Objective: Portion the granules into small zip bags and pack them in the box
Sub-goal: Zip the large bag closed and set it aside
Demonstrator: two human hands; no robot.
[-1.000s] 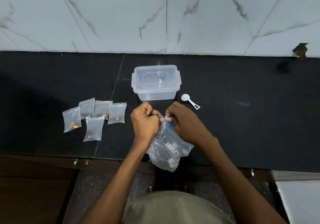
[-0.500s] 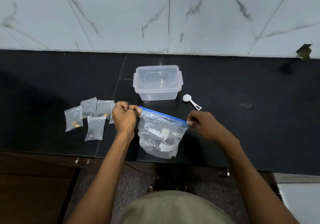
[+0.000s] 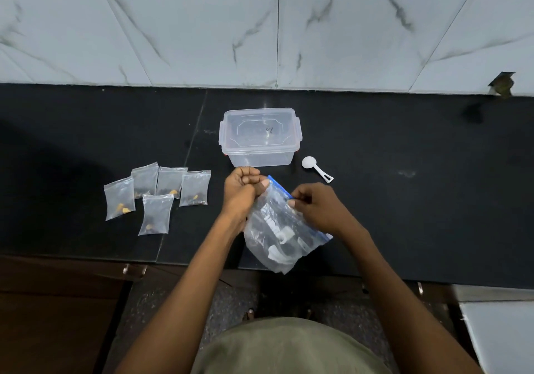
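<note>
A large clear zip bag (image 3: 277, 235) with a blue seal strip and white print lies tilted over the counter's front edge. My left hand (image 3: 241, 193) pinches the far end of its blue seal. My right hand (image 3: 315, 206) pinches the seal partway along. Several small zip bags (image 3: 157, 194) holding yellow granules lie flat on the counter to the left. A clear plastic box (image 3: 260, 139) with its lid on stands just beyond my hands. A white scoop (image 3: 316, 168) lies to the right of the box.
The black counter (image 3: 404, 200) ends at a white marble-tiled wall (image 3: 260, 32). Below the front edge are dark wooden cabinets (image 3: 57, 316).
The bag was stretched wide between both hands half a second ago; now my right hand has slid back toward the left along the seal, and the bag hangs tilted.
</note>
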